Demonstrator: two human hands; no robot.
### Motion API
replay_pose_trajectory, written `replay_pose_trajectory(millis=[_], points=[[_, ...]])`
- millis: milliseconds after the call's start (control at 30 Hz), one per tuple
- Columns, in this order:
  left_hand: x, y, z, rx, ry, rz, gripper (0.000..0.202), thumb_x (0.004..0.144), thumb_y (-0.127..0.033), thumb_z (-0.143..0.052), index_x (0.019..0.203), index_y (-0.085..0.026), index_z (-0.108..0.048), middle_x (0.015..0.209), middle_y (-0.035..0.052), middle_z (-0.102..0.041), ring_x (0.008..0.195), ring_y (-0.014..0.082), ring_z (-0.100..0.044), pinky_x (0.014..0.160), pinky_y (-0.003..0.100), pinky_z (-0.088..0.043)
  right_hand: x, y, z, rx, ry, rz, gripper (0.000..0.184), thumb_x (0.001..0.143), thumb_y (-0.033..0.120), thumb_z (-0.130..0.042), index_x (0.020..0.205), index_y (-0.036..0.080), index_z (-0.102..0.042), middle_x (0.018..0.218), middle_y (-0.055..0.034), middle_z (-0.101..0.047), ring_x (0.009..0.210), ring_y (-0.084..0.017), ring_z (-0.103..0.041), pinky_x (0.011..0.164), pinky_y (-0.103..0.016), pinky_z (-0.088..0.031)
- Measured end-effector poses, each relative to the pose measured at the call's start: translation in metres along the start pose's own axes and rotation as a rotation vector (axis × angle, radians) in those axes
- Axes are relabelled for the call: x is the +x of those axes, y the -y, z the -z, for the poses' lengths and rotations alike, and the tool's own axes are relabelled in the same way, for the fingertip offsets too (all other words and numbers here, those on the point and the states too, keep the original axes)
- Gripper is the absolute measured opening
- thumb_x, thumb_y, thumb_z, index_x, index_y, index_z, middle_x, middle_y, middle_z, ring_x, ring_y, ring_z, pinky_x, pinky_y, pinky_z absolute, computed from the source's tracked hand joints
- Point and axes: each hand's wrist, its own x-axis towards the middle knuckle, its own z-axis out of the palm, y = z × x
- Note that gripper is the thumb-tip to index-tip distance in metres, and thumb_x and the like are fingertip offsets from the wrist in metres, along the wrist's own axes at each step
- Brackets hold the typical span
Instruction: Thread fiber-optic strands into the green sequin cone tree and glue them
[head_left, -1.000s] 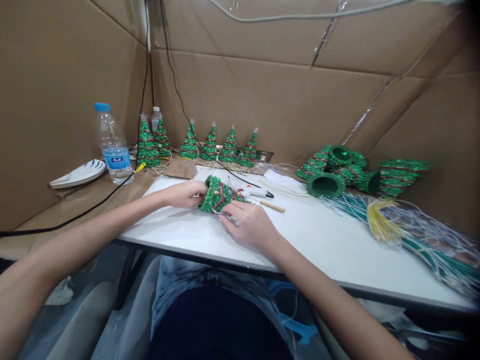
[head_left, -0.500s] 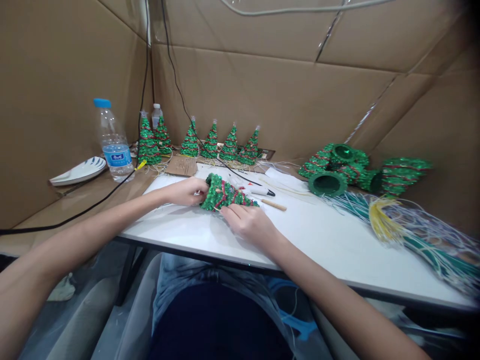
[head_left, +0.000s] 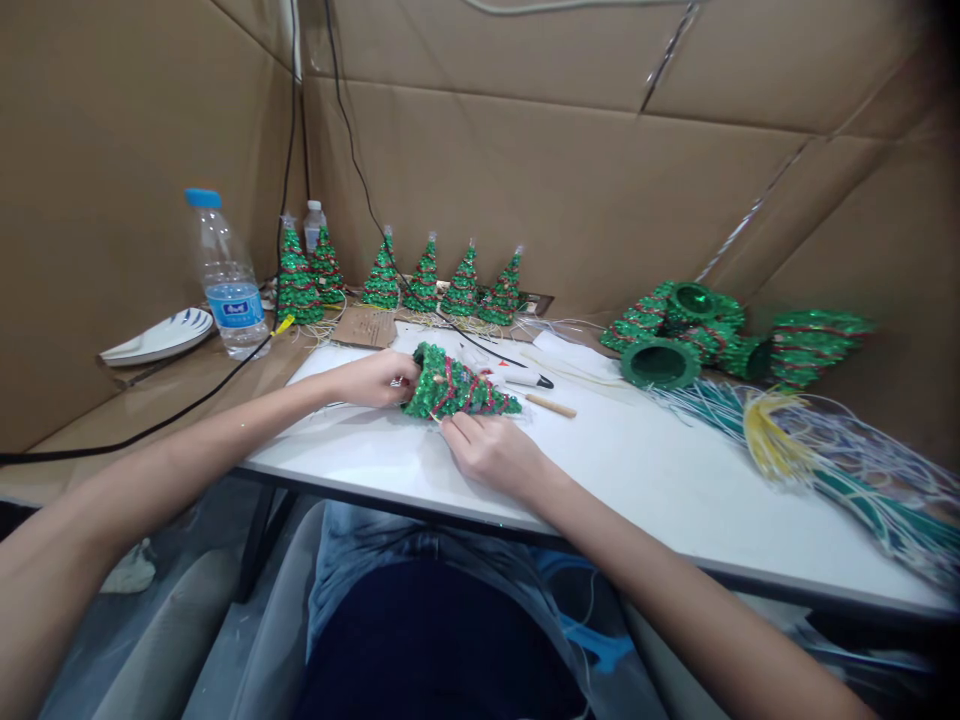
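The left hand (head_left: 386, 380) is curled nearly closed at the open base of one green tree (head_left: 456, 388), its fingertips partly hidden in the opening as it grips the rim; the right hand (head_left: 491, 450) has thumb and forefinger pinched together on a pale strand (head_left: 436, 418) at the tree's lower edge. The tree lies on its side above the white bench (head_left: 600, 480), base to the left and tip to the right. Just beyond are one white tool with a black tip (head_left: 523, 376) and one wooden stick (head_left: 551, 405). Farther back stand six trees, two at the left and four in a row (head_left: 424, 275), with one piece of cardboard (head_left: 364, 328) in front. Two bottles, one large (head_left: 238, 305) and one small (head_left: 315, 225), and one white dish (head_left: 161, 338) are on the left. On the right, a bundle of wires (head_left: 847, 480) lies before a pile of trees (head_left: 814, 345); these overlap too much to count, though three open bases show.
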Motion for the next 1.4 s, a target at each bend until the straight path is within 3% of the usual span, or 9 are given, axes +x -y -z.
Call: replay_pose_trajectory(millis=[267,467,767,1400], points=[[0.0005,-0.0016,0.0004,-0.035,0.023,0.008,0.014,0.074,-0.007,-0.050,0.070,-0.011,-0.063,0.071,0.0039,-0.062,0.067,0.0118,-0.054,0.066,0.020,-0.041,-0.0009,-0.0009,-0.0011,0.043,-0.016,-0.028,0.023,0.089,0.007,-0.044,0.071,0.016,-0.055,0.060,-0.0012,-0.056,0.051,-0.013,-0.052,0.048,-0.029,-0.029],[-0.0008,0.0001,-0.0004,-0.039,0.006,0.028,0.013,0.073,-0.007,-0.051,0.067,-0.011,-0.062,0.067,0.0017,-0.059,0.063,0.0101,-0.051,0.062,0.019,-0.039,-0.0053,-0.0034,0.0005,0.172,-0.081,-0.195,0.021,0.093,0.021,-0.050,0.078,0.014,-0.063,0.066,-0.0024,-0.063,0.059,-0.012,-0.058,0.051,-0.028,-0.034],[-0.0015,-0.0012,0.0003,-0.046,-0.001,0.049,0.012,0.073,-0.007,-0.052,0.068,-0.010,-0.062,0.067,0.0013,-0.059,0.063,0.0099,-0.051,0.062,0.019,-0.039,-0.0057,-0.0039,0.0011,0.224,-0.074,-0.231,0.021,0.092,0.019,-0.050,0.080,0.012,-0.066,0.068,-0.0041,-0.065,0.060,-0.013,-0.058,0.053,-0.027,-0.036],[-0.0012,-0.0041,0.0010,-0.060,0.021,0.044,0.014,0.076,-0.011,-0.051,0.070,-0.009,-0.064,0.070,0.0036,-0.061,0.065,0.0113,-0.053,0.064,0.020,-0.041,-0.0073,-0.0034,-0.0044,0.195,-0.040,-0.096,0.023,0.088,0.009,-0.049,0.068,0.014,-0.060,0.062,-0.0021,-0.058,0.055,-0.012,-0.050,0.051,-0.028,-0.031]])
